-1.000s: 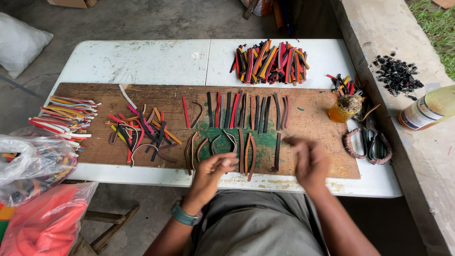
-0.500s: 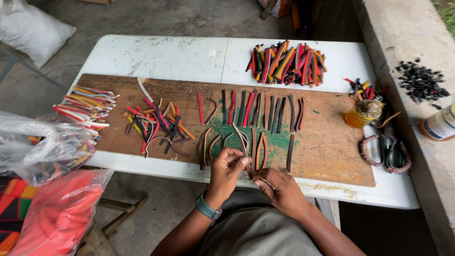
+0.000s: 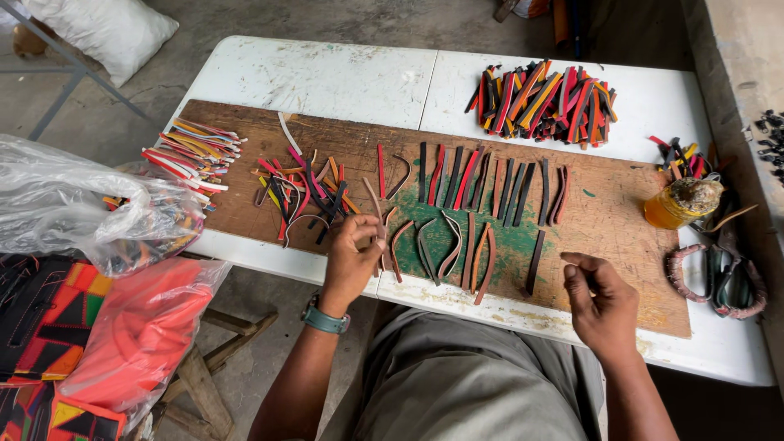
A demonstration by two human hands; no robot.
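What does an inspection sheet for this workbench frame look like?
Surface: white table carrying a worn wooden board.
Job's things: brown strip pinched in left hand; row of strips on the board.
Clutter: strip pile, loose strips, amber jar, plastic bags.
Hands: left hand grips the strip; right hand curled, apparently empty.
Cables: nothing seen.
Surroundings: concrete floor, white sack.

Strips [image 3: 457, 192] on board [image 3: 621, 245], board on table [image 3: 318, 73]
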